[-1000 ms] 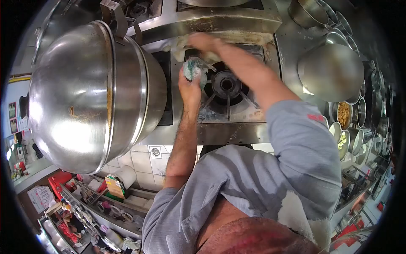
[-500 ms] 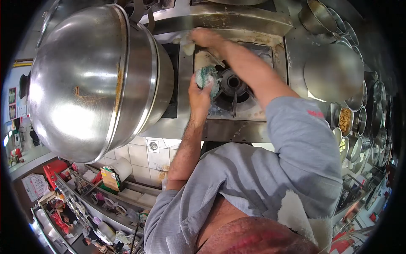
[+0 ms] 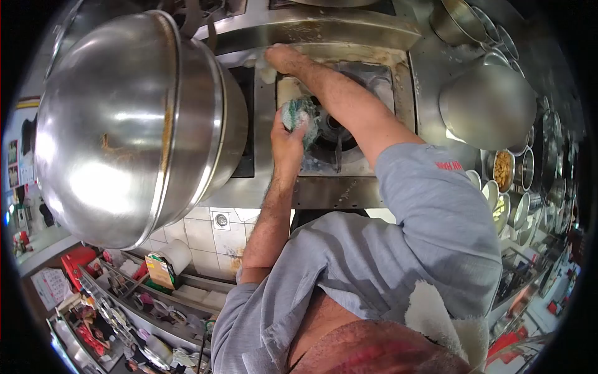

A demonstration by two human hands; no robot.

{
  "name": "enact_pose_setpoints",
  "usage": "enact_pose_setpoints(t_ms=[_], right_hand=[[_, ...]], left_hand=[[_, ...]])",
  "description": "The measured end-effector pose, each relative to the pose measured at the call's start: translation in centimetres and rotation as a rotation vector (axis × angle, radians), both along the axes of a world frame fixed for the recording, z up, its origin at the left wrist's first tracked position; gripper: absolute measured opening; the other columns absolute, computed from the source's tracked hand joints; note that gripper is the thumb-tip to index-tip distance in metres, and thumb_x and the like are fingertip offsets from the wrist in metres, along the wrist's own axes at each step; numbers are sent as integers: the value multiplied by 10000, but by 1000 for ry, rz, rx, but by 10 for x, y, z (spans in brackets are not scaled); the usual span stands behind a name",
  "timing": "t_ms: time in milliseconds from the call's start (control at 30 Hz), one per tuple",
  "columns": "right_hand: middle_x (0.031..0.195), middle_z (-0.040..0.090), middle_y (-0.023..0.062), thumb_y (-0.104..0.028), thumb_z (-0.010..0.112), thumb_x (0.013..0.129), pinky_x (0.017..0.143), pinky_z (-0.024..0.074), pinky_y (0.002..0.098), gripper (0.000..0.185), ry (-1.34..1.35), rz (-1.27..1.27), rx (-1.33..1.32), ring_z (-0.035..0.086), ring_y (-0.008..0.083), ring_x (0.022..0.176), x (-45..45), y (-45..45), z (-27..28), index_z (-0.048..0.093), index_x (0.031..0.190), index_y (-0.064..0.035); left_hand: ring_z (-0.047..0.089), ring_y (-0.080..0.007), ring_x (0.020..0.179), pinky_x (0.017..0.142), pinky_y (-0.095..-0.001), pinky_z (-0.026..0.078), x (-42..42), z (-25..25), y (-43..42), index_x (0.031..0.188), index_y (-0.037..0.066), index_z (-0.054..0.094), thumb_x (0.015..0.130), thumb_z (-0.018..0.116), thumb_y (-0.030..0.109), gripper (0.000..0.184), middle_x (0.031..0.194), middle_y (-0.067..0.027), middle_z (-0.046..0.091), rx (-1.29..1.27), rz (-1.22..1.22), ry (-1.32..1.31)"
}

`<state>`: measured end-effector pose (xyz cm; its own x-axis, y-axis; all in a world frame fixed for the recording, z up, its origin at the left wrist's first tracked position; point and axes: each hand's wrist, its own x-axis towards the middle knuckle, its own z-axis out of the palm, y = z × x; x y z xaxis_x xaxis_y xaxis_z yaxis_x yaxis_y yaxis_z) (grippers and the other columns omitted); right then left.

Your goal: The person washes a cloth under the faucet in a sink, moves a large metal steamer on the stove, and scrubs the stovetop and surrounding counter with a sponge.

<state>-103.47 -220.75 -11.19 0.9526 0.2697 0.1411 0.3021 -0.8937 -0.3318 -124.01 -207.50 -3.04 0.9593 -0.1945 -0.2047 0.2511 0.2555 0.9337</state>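
My left hand point(image 3: 287, 149) is closed around a green-and-white mesh scouring pad point(image 3: 298, 118) covered in suds, just above the left side of the gas burner point(image 3: 335, 121). My right hand point(image 3: 284, 59) reaches across the stove top point(image 3: 358, 167) to its far left corner. Its fingers are curled down against the surface, beside a pale, foamy patch point(image 3: 268, 73). Whether that patch is foam or a cloth is unclear, and what lies under the right fingers is hidden. My right forearm covers part of the burner.
A large domed steel vessel point(image 3: 118, 124) stands close on the left. A raised steel ledge point(image 3: 324, 30) runs behind the stove. To the right are a round metal lid point(image 3: 486, 109), several pots, and a container of brown food pieces point(image 3: 503, 171). Shelves with supplies are lower left.
The view has shifted a little, so the surroundings appear further left. My right hand has moved slightly left at the stove's far corner. My left hand still holds the scouring pad.
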Motion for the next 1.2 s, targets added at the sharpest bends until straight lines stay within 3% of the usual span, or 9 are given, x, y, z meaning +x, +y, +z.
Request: enact_pose_setpoints(t_ms=[67, 200, 300, 433, 600, 733, 900, 1067, 1200], right_hand=[[907, 620, 181, -55, 529, 745, 809, 479, 416, 172, 37, -29, 255, 589, 340, 926, 6, -22, -25, 643, 868, -15], [873, 614, 135, -96, 581, 740, 775, 479, 413, 140, 127, -80, -287, 588, 305, 883, -66, -180, -3, 656, 855, -66], [865, 611, 136, -12, 558, 705, 764, 479, 414, 186, 109, -82, -173, 585, 320, 873, -114, -264, 11, 667, 838, -85], [886, 604, 142, 19, 519, 692, 770, 482, 387, 253, 49, -153, -20, 583, 323, 868, -103, -209, 9, 662, 880, -70], [928, 585, 171, 22, 473, 726, 787, 479, 391, 256, -65, -130, -228, 571, 332, 889, -70, -144, -14, 650, 899, -41], [1062, 579, 198, -164, 425, 866, 889, 443, 436, 267, 13, -456, -109, 551, 350, 1024, -139, -237, 19, 627, 947, -10], [1272, 471, 204, -125, 362, 892, 983, 372, 435, 353, 172, -608, -85, 449, 347, 1183, -187, -227, 3, 506, 1186, 7], [1340, 406, 222, -254, 279, 958, 1053, 291, 395, 447, 57, -420, -110, 356, 330, 1274, -269, -211, -13, 426, 1281, 17], [1322, 433, 213, -333, 224, 964, 1056, 278, 384, 506, 202, -774, 645, 382, 345, 1248, -173, -214, 41, 458, 1249, 14]], left_hand=[[538, -121, 922, 838, -252, 414, -5, -3, -3, 1178, 2, 494, 813, 604, 32, 383, 1027, -53, 590, 22, -22, -14], [541, -127, 927, 845, -255, 414, -3, -6, -3, 1182, -2, 491, 809, 605, 30, 392, 1031, -54, 589, 45, -38, -38], [544, -130, 927, 846, -255, 415, -2, -3, -3, 1177, -3, 495, 806, 605, 29, 388, 1034, -53, 589, 4, -39, -37], [543, -128, 929, 851, -257, 413, 0, 5, -12, 1171, -3, 500, 813, 606, 39, 376, 1031, -53, 590, 29, -71, -56], [547, -123, 908, 825, -256, 424, -10, 17, -30, 1158, 4, 509, 824, 608, 55, 352, 1019, -48, 596, 86, -132, -53], [554, -129, 889, 804, -258, 434, -9, 15, -28, 1149, 6, 514, 825, 606, 53, 340, 1018, -48, 597, 132, -116, -85], [556, -128, 876, 794, -261, 438, 0, 10, -42, 1154, 5, 515, 815, 601, 42, 352, 1005, -49, 602, 38, -129, -69], [553, -131, 873, 795, -261, 435, 0, 24, -47, 1160, 0, 509, 812, 608, 71, 369, 990, -58, 604, 147, -155, -77], [549, -130, 883, 803, -262, 431, -2, 19, -62, 1162, 0, 507, 811, 617, 87, 379, 993, -58, 601, 113, -182, -97]])
